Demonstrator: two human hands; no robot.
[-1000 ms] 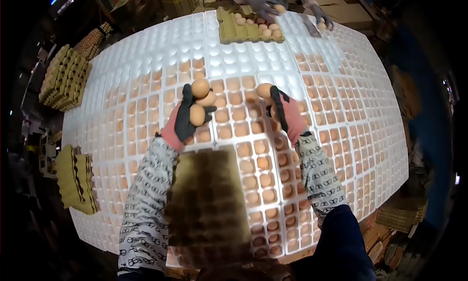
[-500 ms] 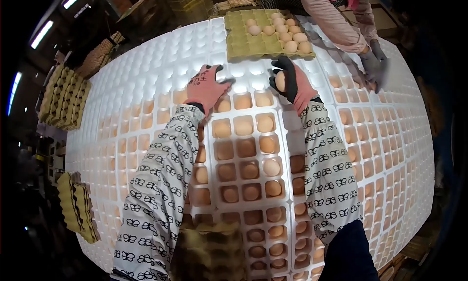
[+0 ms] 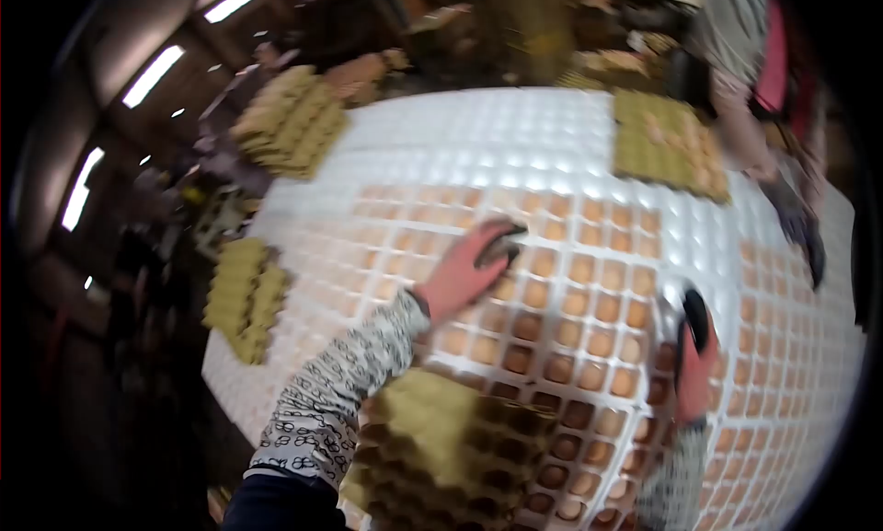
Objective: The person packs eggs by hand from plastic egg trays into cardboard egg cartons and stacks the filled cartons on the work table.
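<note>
My left hand (image 3: pixel 471 262), in a pink glove with black fingertips, hovers over brown eggs (image 3: pixel 537 294) seated in the cells of white foam trays (image 3: pixel 589 286). Its thumb and fingers are apart with no egg between them. Farther right, my right hand (image 3: pixel 696 361), gloved alike, is over a tray column beside filled cells. Motion smears its fingers, and whether an egg is in them does not show. Below my left hand lies an empty yellowish pulp egg tray (image 3: pixel 432 421), on top of the foam trays.
Another pulp tray (image 3: pixel 658 144) with some eggs stands at the far side, near a co-worker's gloved hand (image 3: pixel 798 223). Stacked pulp trays (image 3: pixel 290 121) sit at the back left, and more pulp trays (image 3: pixel 244 296) lie along the left edge.
My view has swung left, so the foam trays appear farther right. My hands have moved apart. The egg in my right hand a moment ago is no longer visible.
</note>
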